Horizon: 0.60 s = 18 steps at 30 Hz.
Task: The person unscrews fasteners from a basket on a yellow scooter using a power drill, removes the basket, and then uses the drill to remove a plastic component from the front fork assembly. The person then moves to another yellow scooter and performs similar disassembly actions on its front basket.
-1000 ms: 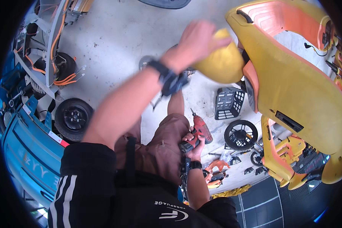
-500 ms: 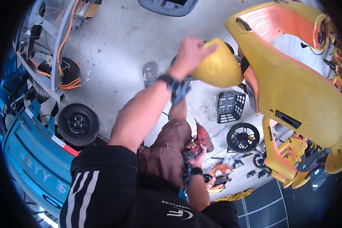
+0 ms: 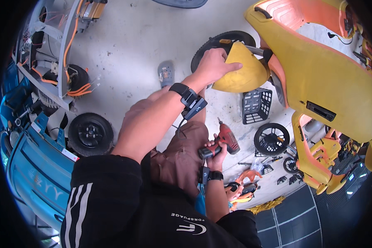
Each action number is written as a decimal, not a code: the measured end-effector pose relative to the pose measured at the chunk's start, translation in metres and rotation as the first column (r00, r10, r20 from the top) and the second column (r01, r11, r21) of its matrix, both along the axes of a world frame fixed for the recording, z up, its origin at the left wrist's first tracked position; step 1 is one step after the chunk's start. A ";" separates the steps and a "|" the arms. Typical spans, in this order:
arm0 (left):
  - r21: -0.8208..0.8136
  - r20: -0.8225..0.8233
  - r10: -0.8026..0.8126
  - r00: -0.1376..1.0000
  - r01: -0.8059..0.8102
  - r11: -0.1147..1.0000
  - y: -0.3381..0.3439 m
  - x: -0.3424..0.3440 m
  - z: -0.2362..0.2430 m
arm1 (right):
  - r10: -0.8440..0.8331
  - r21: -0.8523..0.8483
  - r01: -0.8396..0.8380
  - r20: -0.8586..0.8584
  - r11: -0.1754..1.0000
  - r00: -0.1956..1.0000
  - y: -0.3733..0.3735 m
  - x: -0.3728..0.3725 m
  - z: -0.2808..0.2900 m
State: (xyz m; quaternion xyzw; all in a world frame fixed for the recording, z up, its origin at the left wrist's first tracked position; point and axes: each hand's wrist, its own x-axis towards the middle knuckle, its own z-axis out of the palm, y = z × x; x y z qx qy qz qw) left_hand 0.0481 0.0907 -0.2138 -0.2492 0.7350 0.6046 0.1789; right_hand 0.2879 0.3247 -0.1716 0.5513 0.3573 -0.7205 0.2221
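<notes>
Currently, in the head view, we have our left hand (image 3: 212, 66) on the left edge of the yellow cover (image 3: 247, 76), thumb across its face; whether the fingers close around it we cannot tell. The cover sits left of the big yellow body (image 3: 330, 70), beside a black tyre (image 3: 201, 51). Nearer, our right hand (image 3: 220, 156) wraps around a red power drill (image 3: 228, 139).

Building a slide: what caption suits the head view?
Left hand on a yellow fender, right hand holding a red drill.

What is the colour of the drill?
The drill is red and black, shown best in the head view.
</notes>
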 end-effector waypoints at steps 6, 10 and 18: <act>0.183 0.164 0.138 0.977 -0.168 0.969 0.013 0.030 -0.039 | 0.467 0.392 -0.350 -0.260 0.851 0.845 -0.006 -0.063 0.058; 0.420 0.305 0.073 0.950 -0.203 0.884 -0.012 0.029 -0.052 | 0.731 0.551 -0.512 -0.306 0.659 0.611 0.016 -0.125 0.060; 0.363 0.298 0.357 0.885 -0.451 0.815 0.044 0.074 -0.062 | 0.937 0.713 -0.617 -0.175 0.332 0.303 0.046 -0.188 0.017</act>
